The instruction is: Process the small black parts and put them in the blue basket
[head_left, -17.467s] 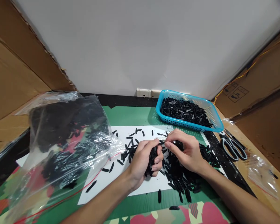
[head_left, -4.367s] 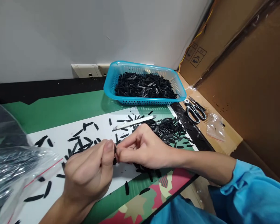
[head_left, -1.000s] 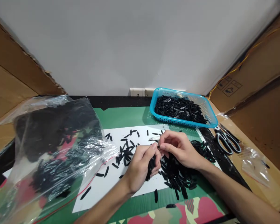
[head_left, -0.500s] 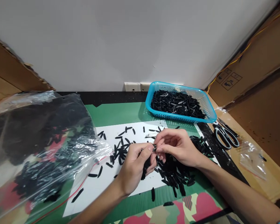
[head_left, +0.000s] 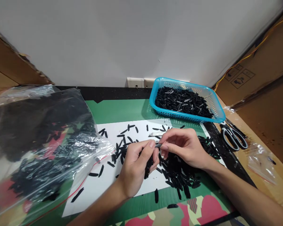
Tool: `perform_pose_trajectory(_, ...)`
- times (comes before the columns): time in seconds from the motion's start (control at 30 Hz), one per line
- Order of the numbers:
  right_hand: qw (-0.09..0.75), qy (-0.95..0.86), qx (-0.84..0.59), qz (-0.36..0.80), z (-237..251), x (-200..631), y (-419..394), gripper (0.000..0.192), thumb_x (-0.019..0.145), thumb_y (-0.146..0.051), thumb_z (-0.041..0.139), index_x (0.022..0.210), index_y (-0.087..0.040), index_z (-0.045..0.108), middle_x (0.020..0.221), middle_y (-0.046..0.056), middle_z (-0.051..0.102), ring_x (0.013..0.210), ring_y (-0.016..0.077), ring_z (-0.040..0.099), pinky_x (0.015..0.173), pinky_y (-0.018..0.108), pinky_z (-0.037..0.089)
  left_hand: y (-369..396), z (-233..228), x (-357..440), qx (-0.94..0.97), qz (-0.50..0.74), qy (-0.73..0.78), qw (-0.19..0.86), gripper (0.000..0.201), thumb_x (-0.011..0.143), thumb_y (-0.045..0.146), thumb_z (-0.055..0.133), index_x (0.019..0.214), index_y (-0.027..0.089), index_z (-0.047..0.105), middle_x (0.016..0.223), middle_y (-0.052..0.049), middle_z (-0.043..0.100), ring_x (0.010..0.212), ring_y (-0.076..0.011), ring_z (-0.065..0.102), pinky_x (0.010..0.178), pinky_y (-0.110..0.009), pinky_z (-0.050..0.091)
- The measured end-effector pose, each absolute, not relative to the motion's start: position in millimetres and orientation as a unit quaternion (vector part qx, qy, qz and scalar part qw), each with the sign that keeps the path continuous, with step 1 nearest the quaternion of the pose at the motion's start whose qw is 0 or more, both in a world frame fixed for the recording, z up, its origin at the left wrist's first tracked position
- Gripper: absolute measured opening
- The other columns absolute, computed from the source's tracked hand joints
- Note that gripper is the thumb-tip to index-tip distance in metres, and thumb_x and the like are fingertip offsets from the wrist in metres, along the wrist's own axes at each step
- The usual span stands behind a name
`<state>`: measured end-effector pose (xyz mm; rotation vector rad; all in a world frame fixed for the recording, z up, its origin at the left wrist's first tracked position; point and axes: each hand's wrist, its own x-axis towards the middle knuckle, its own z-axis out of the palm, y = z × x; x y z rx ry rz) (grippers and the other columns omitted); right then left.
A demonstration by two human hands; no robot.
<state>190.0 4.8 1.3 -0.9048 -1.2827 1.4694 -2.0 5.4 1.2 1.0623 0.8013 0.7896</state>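
Note:
My left hand point(head_left: 136, 163) is curled around a small bundle of black strips point(head_left: 148, 164), thumb and forefinger raised. My right hand point(head_left: 184, 146) meets it, and both pinch one thin dark strip point(head_left: 158, 145) between their fingertips. Beneath the hands a pile of black strips point(head_left: 179, 171) lies on a white sheet point(head_left: 108, 182). More loose strips point(head_left: 122, 138) are scattered over the sheet to the left. A pale blade-like strip point(head_left: 155, 134) lies just behind my fingers.
A blue basket point(head_left: 215, 108) full of black strips stands at the back right. Scissors point(head_left: 234, 138) and a small clear bag point(head_left: 261, 160) lie to its right. A large clear plastic bag point(head_left: 37, 141) of black pieces covers the left. Cardboard walls stand on both sides.
Over the last second the view shifted slightly; my hands stayed together, and the strip between the fingertips now lies more level. Nothing was set down.

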Motion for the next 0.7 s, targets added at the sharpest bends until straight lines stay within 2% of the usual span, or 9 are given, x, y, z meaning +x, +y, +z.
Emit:
perform_pose_trajectory(0.13,0.469,-0.545,-0.385,0.578,1.7,191.3,3.9,0.017,0.089,-0.033,0.083,0.093,-0.019,0.076,0.080,0.003,0.073,0.065,0.0158,0.071,0.062,0.029,0.060,3.8,2.2,1.7,0.455,0.365,0.357,0.730,0.049,0.104,0.049,0.052,0.065,0.019,0.053,0.051,0.002,0.047,0.044,-0.0085,0.037,0.045,-0.023,0.029)
perform_pose_trajectory(0.33,0.469,-0.576,-0.412,0.528,-0.1,191.1,2.9,0.019,0.097,-0.037,0.074,0.093,-0.018,0.073,0.071,0.001,0.069,0.059,0.0136,0.063,0.058,0.027,0.052,2.3,0.8,4.7,0.444,0.375,0.354,0.733,0.048,0.104,0.048,0.053,0.066,0.018,0.053,0.052,0.003,0.047,0.044,-0.0081,0.039,0.046,-0.023,0.031)
perform_pose_trajectory(0.7,0.462,-0.613,-0.425,0.480,2.8,188.1,0.1,0.020,0.100,-0.034,0.070,0.088,-0.018,0.071,0.070,0.000,0.065,0.060,0.0119,0.059,0.058,0.025,0.047,2.7,3.2,3.8,0.456,0.372,0.358,0.725,0.047,0.103,0.047,0.053,0.066,0.018,0.052,0.052,0.003,0.046,0.045,-0.0080,0.039,0.045,-0.022,0.031)
